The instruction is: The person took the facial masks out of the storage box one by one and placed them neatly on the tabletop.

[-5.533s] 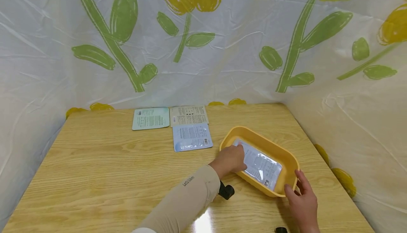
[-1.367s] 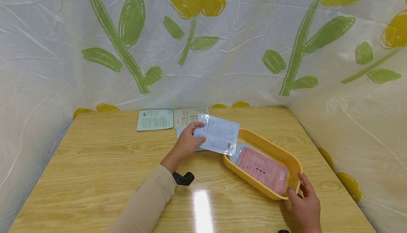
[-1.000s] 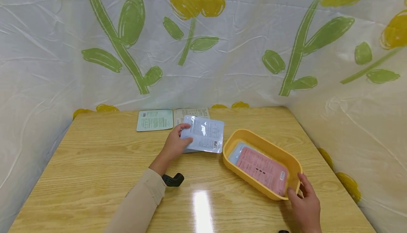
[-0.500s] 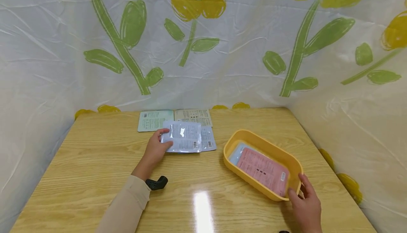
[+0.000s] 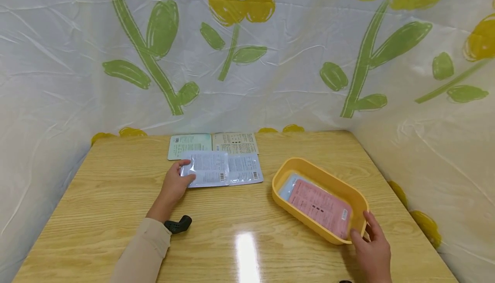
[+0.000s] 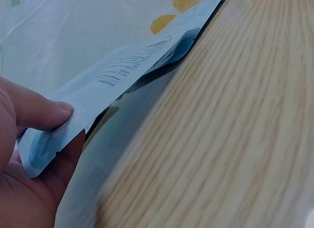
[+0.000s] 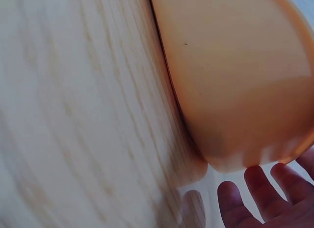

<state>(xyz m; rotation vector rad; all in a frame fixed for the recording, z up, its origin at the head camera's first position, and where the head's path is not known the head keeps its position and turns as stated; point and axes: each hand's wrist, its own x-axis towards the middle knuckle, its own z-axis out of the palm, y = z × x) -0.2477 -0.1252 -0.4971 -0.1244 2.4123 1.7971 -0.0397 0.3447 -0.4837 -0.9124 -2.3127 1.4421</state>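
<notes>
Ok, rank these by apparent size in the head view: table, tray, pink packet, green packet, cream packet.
1. Table
2. Tray
3. Pink packet
Last, unranked: green packet and cream packet; both partly covered, too alike.

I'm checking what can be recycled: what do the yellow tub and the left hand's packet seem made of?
Yellow tub: probably plastic, smooth, softly shiny, with rounded corners. Held packet: likely plastic film or foil laminate, glossy; it shows a glint and thin edges.
</notes>
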